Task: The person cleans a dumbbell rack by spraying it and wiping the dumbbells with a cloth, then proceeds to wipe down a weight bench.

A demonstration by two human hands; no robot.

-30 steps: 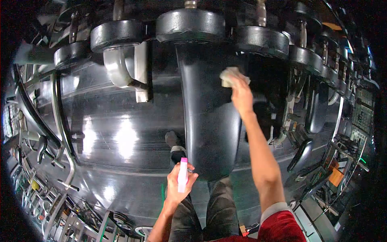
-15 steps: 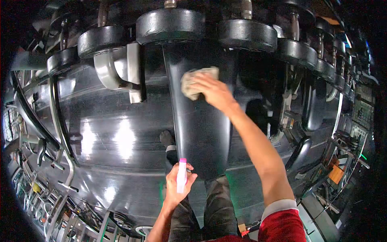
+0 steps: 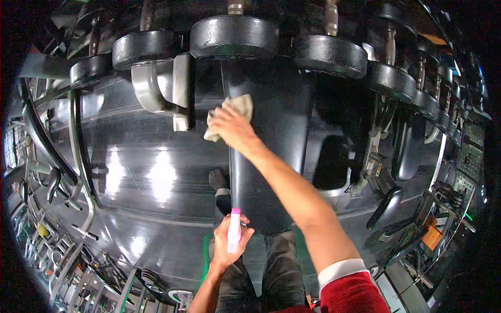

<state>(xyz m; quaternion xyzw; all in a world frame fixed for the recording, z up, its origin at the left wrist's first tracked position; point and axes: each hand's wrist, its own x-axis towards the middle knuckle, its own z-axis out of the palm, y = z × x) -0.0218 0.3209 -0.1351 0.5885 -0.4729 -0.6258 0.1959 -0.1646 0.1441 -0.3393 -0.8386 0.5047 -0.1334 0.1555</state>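
Observation:
My right hand presses a beige cloth against the left edge of a black padded bench, near its top. My left hand is lower down, close to my body, gripping a small spray bottle with a pink cap, held upright beside the lower end of the bench. My legs in dark trousers show below the bench.
A row of black dumbbells on a rack runs across the top. A grey metal bracket stands left of the bench. The shiny dark floor lies to the left. More gym equipment lines the left and right edges.
My right hand has swept the cloth from the right side of the bench across to its left edge. The left hand with the bottle has stayed nearly still.

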